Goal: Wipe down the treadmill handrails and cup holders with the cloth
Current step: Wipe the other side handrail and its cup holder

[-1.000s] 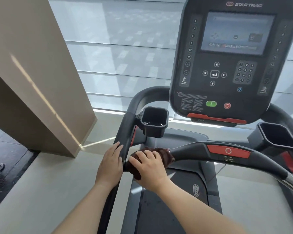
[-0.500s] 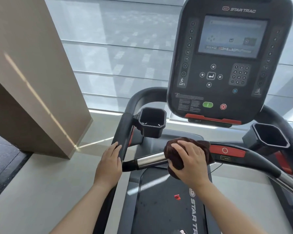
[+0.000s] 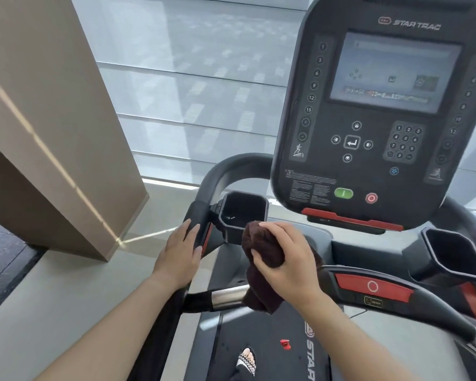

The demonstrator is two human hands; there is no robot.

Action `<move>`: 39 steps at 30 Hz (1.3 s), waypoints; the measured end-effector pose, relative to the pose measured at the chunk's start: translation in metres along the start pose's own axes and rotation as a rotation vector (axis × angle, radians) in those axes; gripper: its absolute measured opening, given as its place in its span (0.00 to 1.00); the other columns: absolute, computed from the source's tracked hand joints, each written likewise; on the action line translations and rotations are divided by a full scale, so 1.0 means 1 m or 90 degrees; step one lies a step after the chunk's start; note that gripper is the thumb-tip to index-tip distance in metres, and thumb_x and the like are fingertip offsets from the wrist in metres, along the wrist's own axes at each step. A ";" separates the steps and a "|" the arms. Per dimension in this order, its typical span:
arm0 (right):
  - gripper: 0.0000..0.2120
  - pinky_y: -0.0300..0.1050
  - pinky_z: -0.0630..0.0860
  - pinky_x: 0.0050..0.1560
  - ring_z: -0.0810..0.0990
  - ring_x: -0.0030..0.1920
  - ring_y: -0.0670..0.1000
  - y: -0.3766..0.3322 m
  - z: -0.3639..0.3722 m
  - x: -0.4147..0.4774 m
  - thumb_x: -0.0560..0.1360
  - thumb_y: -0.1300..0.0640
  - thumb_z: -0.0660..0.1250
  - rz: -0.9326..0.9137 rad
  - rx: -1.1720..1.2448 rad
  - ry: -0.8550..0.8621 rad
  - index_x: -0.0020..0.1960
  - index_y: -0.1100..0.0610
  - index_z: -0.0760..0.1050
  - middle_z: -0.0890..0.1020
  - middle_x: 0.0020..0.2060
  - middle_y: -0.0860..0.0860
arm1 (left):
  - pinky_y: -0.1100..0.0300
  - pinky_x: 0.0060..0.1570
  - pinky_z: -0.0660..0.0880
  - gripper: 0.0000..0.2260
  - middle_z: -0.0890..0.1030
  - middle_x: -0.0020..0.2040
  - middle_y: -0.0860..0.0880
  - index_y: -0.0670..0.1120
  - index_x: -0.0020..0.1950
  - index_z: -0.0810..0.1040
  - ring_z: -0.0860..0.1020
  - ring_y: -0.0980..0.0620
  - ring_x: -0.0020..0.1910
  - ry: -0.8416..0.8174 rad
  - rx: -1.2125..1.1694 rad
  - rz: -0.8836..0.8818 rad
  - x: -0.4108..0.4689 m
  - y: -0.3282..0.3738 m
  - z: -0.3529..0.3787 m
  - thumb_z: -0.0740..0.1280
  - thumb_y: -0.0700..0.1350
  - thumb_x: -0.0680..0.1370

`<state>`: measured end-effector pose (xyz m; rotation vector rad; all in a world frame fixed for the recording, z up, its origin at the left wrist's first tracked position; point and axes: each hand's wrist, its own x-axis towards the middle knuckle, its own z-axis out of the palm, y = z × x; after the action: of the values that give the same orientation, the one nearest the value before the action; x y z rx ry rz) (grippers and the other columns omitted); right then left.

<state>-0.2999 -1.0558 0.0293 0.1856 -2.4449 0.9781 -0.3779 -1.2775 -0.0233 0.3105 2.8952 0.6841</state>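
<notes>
Black treadmill side handrail (image 3: 197, 215) at 9 o'clock is steadied by left hand (image 3: 180, 253), fingers flat and apart. Dark brown bunched terry cloth (image 3: 261, 266) is clamped in right hand (image 3: 287, 261), just beside black square left cup holder (image 3: 243, 213). Judged step: cup holder wipe; cloth is to be pushed inside next.

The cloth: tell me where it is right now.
In the head view the dark brown cloth is bunched in the right hand, just below the left cup holder and above the front crossbar, which its lower end overlaps.

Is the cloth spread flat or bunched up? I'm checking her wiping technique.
Bunched. The brown cloth is wadded in the right hand, with folds hanging below the fingers.
</notes>
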 end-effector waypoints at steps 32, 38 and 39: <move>0.19 0.48 0.70 0.59 0.71 0.58 0.48 0.061 0.047 0.086 0.71 0.50 0.68 0.099 -0.005 -0.217 0.62 0.45 0.71 0.74 0.57 0.42 | 0.50 0.62 0.68 0.23 0.57 0.76 0.48 0.48 0.75 0.55 0.65 0.44 0.69 0.076 0.009 -0.062 0.097 0.014 0.013 0.55 0.47 0.80; 0.19 0.50 0.69 0.60 0.70 0.60 0.50 0.061 0.072 0.149 0.73 0.51 0.68 0.120 -0.022 -0.148 0.63 0.47 0.70 0.74 0.58 0.46 | 0.52 0.64 0.67 0.23 0.57 0.76 0.49 0.49 0.75 0.55 0.63 0.46 0.71 0.079 -0.008 -0.060 0.097 0.012 0.013 0.54 0.48 0.80; 0.20 0.51 0.69 0.61 0.70 0.61 0.51 0.063 0.079 0.153 0.74 0.50 0.67 0.137 -0.021 -0.178 0.65 0.48 0.69 0.74 0.59 0.47 | 0.52 0.64 0.67 0.23 0.58 0.76 0.50 0.50 0.75 0.56 0.63 0.47 0.70 0.082 -0.022 -0.060 0.097 0.011 0.013 0.54 0.48 0.80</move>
<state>-0.4831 -1.0548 0.0175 0.0496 -2.7803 1.0622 -0.4669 -1.2392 -0.0392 0.1294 2.9915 0.7639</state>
